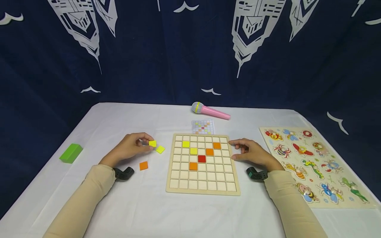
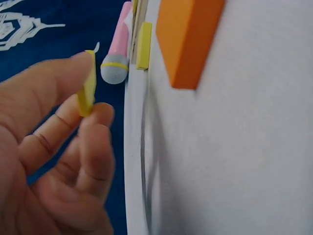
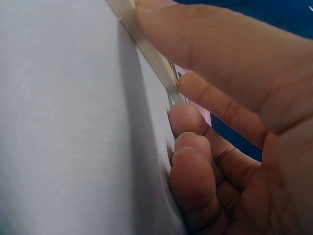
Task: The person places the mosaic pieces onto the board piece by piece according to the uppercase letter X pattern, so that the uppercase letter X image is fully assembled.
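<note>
Between thumb and fingers, my left hand (image 1: 131,147) pinches a small yellow square tile (image 1: 152,143), which stands on edge in the left wrist view. Just beyond it a second yellow tile (image 1: 160,149) lies on the tablecloth, and an orange tile (image 1: 144,165) lies nearer. The wooden grid board (image 1: 205,191) sits at the middle, holding a red tile (image 1: 201,159) and several yellow and orange ones in its squares. My right hand (image 1: 250,152) rests at the board's right edge; its thumb (image 3: 161,24) touches the rim, and the other fingers are loosely bent.
A printed pattern card (image 1: 203,126) lies behind the board, with a pink toy microphone (image 1: 214,112) farther back. To the far left is a green block (image 1: 71,153). A wooden insect puzzle board (image 1: 285,162) lies at the right, partly under my right forearm.
</note>
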Demonstrator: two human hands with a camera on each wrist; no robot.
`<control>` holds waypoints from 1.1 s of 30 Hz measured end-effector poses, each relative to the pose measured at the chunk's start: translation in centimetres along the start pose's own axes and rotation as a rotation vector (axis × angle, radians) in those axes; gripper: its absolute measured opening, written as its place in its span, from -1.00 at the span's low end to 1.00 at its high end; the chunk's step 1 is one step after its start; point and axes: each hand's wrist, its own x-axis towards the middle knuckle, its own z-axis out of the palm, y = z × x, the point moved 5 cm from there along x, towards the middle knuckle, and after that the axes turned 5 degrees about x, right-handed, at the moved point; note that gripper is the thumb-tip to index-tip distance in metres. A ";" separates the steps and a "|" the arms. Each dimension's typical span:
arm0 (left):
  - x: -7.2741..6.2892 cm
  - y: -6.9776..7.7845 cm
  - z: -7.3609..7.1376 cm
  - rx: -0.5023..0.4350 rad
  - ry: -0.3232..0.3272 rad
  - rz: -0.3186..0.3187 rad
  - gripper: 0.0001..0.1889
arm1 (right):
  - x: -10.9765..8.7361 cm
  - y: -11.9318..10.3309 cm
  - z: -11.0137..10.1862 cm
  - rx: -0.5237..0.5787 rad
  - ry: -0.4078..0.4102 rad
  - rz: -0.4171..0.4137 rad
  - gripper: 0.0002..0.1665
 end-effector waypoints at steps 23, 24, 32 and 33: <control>-0.1 7.2 1.7 0.053 -0.009 0.187 -0.70 | -0.1 -0.1 0.0 0.012 0.003 0.011 -0.27; 0.0 7.4 1.8 0.049 -0.014 0.193 -0.70 | -0.1 -0.2 0.0 0.013 0.003 0.011 -0.27; 0.2 9.3 3.0 0.063 -0.044 0.230 -0.68 | -0.1 -0.2 0.0 0.009 -0.001 0.000 -0.28; 0.2 9.6 3.2 0.063 -0.045 0.230 -0.67 | -0.1 -0.2 0.0 0.009 -0.002 -0.001 -0.29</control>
